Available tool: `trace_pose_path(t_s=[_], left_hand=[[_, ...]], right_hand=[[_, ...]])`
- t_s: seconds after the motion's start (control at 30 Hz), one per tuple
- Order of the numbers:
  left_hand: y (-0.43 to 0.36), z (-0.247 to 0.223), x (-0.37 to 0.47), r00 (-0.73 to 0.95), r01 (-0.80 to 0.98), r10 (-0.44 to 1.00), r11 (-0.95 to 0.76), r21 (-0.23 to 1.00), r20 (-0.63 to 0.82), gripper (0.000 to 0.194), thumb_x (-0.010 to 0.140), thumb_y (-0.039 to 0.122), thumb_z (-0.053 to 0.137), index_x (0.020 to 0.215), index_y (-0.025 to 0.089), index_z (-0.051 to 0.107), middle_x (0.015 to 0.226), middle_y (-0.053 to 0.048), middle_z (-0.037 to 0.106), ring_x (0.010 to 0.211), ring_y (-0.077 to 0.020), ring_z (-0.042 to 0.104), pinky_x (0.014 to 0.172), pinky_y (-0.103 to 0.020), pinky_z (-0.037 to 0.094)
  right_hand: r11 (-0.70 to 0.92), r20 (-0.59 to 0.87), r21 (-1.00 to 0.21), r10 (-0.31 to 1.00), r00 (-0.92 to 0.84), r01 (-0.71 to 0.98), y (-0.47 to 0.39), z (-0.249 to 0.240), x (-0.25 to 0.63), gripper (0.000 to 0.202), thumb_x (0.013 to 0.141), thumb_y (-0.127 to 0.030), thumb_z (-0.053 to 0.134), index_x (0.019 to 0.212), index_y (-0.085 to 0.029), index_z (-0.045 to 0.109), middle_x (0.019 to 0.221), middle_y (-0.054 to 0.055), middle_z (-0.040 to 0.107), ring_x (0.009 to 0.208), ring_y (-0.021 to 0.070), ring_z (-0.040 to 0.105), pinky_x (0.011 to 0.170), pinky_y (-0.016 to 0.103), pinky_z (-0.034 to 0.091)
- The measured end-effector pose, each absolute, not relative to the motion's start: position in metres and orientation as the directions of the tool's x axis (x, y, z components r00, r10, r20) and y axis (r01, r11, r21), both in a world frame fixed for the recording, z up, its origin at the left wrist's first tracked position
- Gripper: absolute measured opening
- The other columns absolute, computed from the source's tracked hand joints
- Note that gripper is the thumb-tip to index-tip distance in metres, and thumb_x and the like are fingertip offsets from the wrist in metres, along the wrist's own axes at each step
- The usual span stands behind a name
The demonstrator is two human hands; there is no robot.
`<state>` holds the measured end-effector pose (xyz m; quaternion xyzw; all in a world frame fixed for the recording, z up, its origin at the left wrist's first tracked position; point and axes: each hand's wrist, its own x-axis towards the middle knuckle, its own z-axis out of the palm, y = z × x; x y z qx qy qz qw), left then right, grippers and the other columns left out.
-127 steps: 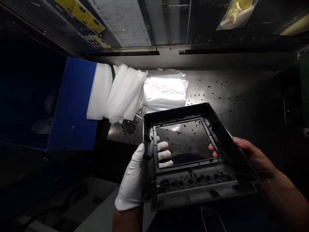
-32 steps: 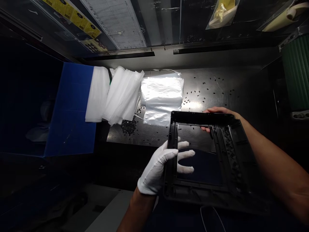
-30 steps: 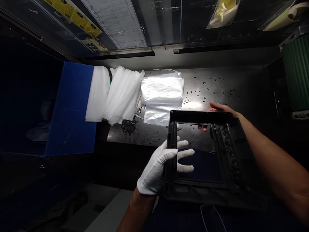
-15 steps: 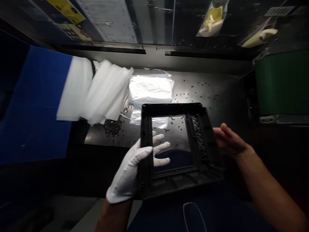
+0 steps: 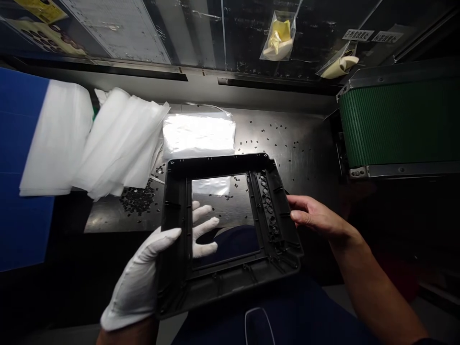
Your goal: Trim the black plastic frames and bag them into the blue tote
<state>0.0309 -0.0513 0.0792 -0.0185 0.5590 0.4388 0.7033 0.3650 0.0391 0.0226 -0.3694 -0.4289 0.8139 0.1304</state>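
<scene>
A black plastic housing frame [image 5: 230, 283] with a large rectangular window is held tilted in front of me. My left hand [image 5: 138, 273], in a white glove, grips its left side, with the thumb over the edge. Its other fingers are spread behind and show through the window; whether a clear pane fills it I cannot tell. My bare right hand [image 5: 319, 216] pinches the right side wall between thumb and fingers, the fingertips partly hidden behind it. Along the right inner side of the frame runs a row of small round fittings [image 5: 268, 201].
On the metal bench [image 5: 309, 134] lie stacks of white sheet bags [image 5: 108, 139], a shiny clear plastic bag [image 5: 199, 134] and a pile of tiny black pieces [image 5: 138, 199], others scattered. A green conveyor belt [image 5: 398, 124] stands right, a blue panel [image 5: 21, 225] left.
My right hand, earlier with its thumb raised off the frame, has closed on the right side wall. The view has turned right, so the bench and frame sit further left.
</scene>
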Motion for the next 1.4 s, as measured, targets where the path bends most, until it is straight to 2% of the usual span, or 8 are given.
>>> trace_pose_path(t_s=[0.13,0.33,0.5,0.73,0.97,1.1,1.27,1.4], left_hand=[[-0.054,0.074,0.025,0.061,-0.695,0.629,0.584,0.42,-0.775,0.045,0.094,0.025,0.059,0.138,0.019,0.064,0.151,-0.012,0.06,0.14,-0.0406,0.053,0.101,-0.056,0.06],[-0.056,0.069,0.021,0.066,-0.695,0.667,0.564,0.445,-0.742,0.045,0.094,0.025,0.06,0.139,0.018,0.064,0.151,-0.013,0.06,0.139,-0.0412,0.055,0.098,-0.053,0.062],[-0.057,0.069,0.02,0.096,-0.692,0.677,0.572,0.44,-0.73,0.048,0.096,0.03,0.06,0.144,0.021,0.06,0.155,-0.01,0.057,0.142,-0.0393,0.051,0.105,-0.051,0.058],[-0.056,0.073,0.022,0.079,-0.692,0.651,0.581,0.429,-0.755,0.05,0.097,0.033,0.06,0.145,0.018,0.059,0.154,-0.013,0.057,0.142,-0.0398,0.052,0.101,-0.048,0.062],[-0.051,0.073,0.025,0.065,-0.695,0.582,0.609,0.381,-0.81,0.048,0.097,0.029,0.059,0.143,0.014,0.06,0.149,-0.014,0.062,0.14,-0.0371,0.055,0.1,-0.047,0.062],[-0.051,0.07,0.025,0.084,-0.715,0.562,0.609,0.342,-0.823,0.051,0.099,0.029,0.058,0.148,0.015,0.055,0.15,-0.015,0.06,0.141,-0.0367,0.053,0.102,-0.049,0.062],[-0.053,0.064,0.027,0.052,-0.75,0.584,0.558,0.355,-0.81,0.048,0.099,0.03,0.057,0.143,0.011,0.058,0.146,-0.021,0.062,0.135,-0.0393,0.059,0.091,-0.05,0.065],[-0.055,0.059,0.029,0.08,-0.752,0.651,0.536,0.383,-0.755,0.045,0.102,0.034,0.052,0.139,0.008,0.06,0.144,-0.023,0.063,0.129,-0.0379,0.063,0.09,-0.049,0.064]], right_hand=[[-0.579,-0.494,-0.807,0.554,-0.67,0.116,0.038,0.034,0.361,0.047,0.096,-0.044,0.07,0.137,-0.022,0.067,0.124,0.009,0.068,0.095,0.0181,0.068,0.075,0.026,0.06],[-0.541,-0.488,-0.829,0.575,-0.657,0.142,0.037,0.046,0.356,0.044,0.098,-0.041,0.068,0.139,-0.026,0.066,0.123,0.008,0.07,0.092,0.0171,0.068,0.076,0.028,0.06],[-0.562,-0.504,-0.814,0.562,-0.656,0.145,0.035,0.05,0.356,0.045,0.098,-0.038,0.069,0.141,-0.026,0.064,0.122,0.008,0.071,0.09,0.0179,0.068,0.073,0.029,0.059],[-0.562,-0.511,-0.813,0.561,-0.652,0.154,0.036,0.047,0.356,0.046,0.097,-0.041,0.069,0.141,-0.025,0.065,0.128,0.009,0.069,0.09,0.0194,0.069,0.071,0.03,0.059],[-0.589,-0.536,-0.794,0.563,-0.629,0.149,0.034,0.043,0.354,0.046,0.097,-0.044,0.068,0.139,-0.024,0.065,0.123,0.009,0.07,0.085,0.018,0.069,0.071,0.029,0.059],[-0.626,-0.571,-0.765,0.547,-0.612,0.154,0.033,0.042,0.354,0.051,0.093,-0.046,0.071,0.138,-0.023,0.065,0.118,0.009,0.072,0.086,0.0188,0.068,0.076,0.031,0.06],[-0.653,-0.626,-0.733,0.538,-0.564,0.19,0.03,0.044,0.356,0.054,0.089,-0.048,0.075,0.136,-0.023,0.067,0.117,0.01,0.074,0.094,0.0256,0.071,0.08,0.035,0.061],[-0.683,-0.694,-0.685,0.503,-0.515,0.255,0.03,0.049,0.357,0.053,0.088,-0.049,0.073,0.134,-0.024,0.068,0.121,0.013,0.075,0.106,0.0342,0.072,0.092,0.044,0.061]])
